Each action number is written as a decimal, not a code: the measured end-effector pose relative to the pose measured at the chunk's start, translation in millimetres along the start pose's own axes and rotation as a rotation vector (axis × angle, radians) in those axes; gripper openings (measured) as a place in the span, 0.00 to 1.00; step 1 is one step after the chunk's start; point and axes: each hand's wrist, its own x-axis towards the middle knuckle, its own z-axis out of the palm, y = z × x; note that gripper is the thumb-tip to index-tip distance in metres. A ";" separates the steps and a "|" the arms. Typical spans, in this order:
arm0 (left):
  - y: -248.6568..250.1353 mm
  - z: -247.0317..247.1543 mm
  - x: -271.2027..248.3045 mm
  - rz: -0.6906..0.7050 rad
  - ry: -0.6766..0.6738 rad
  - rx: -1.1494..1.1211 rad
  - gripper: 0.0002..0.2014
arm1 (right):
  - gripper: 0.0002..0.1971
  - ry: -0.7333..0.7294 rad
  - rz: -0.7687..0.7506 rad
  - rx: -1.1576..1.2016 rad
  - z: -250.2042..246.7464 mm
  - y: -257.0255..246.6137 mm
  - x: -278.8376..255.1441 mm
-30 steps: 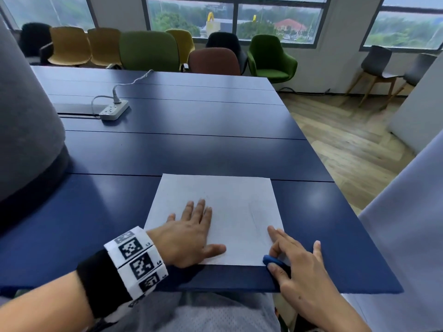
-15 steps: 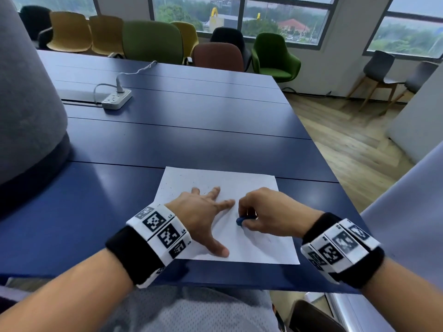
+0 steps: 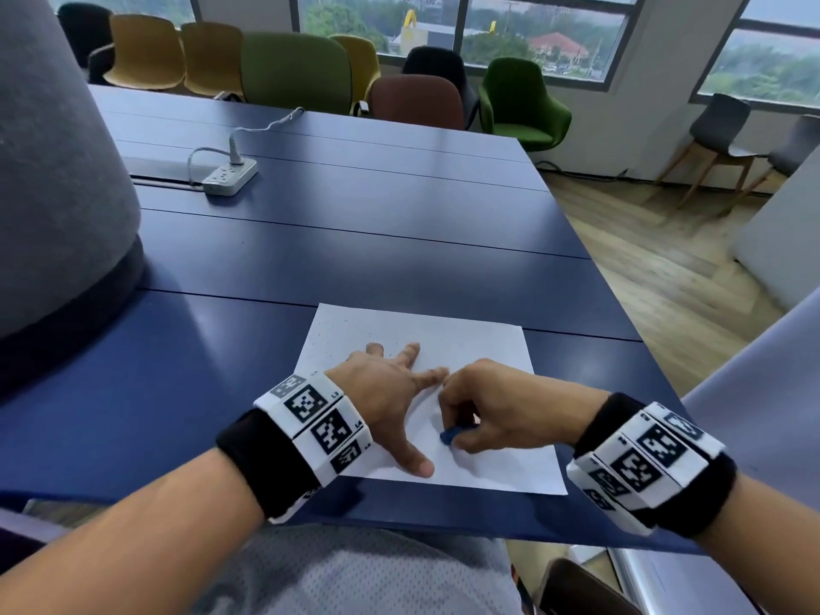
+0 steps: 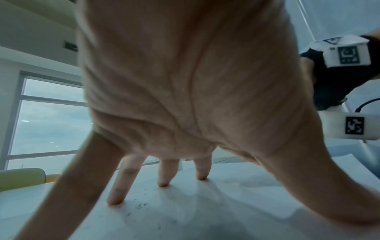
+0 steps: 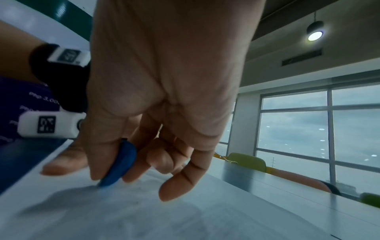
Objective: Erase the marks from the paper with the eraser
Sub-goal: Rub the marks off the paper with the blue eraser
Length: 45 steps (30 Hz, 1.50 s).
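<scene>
A white sheet of paper (image 3: 479,348) lies near the front edge of the dark blue table (image 3: 355,241). My left hand (image 3: 390,392) presses flat on the paper with fingers spread (image 4: 117,193), holding it down. Dark eraser crumbs (image 4: 141,205) lie by those fingers. My right hand (image 3: 492,415) pinches a small blue eraser (image 3: 452,435) between thumb and fingers, its tip touching the paper (image 5: 115,175) just right of my left thumb. Faint grey marks show on the sheet in the right wrist view.
A white power strip (image 3: 230,175) with its cable sits far back left on the table. A large grey rounded object (image 3: 57,193) stands at the left. Chairs (image 3: 293,68) line the far edge. The table's right edge drops to a wooden floor (image 3: 665,277).
My right hand lifted the eraser from the table's front edge onto the paper, then slid it down the sheet toward me. My left hand spread its fingers and stayed on the paper.
</scene>
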 end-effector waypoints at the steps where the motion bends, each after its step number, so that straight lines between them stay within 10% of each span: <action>1: 0.2 -0.1 -0.2 0.000 -0.002 -0.002 0.58 | 0.04 -0.013 -0.002 -0.013 -1.3 -1.6 1.7; 18: -3.6 1.9 1.5 0.015 -0.023 0.007 0.53 | 0.08 0.001 -0.058 0.049 11.2 -9.6 10.3; 26: 0.1 -5.4 1.3 -0.003 -0.035 0.024 0.59 | 0.09 0.238 0.195 -0.105 -30.8 50.1 9.8; 33: 1.9 -13.8 6.2 0.048 -0.033 0.048 0.57 | 0.03 -0.064 0.108 0.027 -23.2 38.1 -16.4; 38: 1.7 -16.8 11.1 0.059 -0.012 -0.012 0.52 | 0.07 0.309 0.189 0.060 -30.6 69.6 -6.6; 45: -3.8 -16.4 4.5 0.032 -0.100 -0.051 0.51 | 0.07 0.240 0.167 -0.058 -10.1 60.4 -21.9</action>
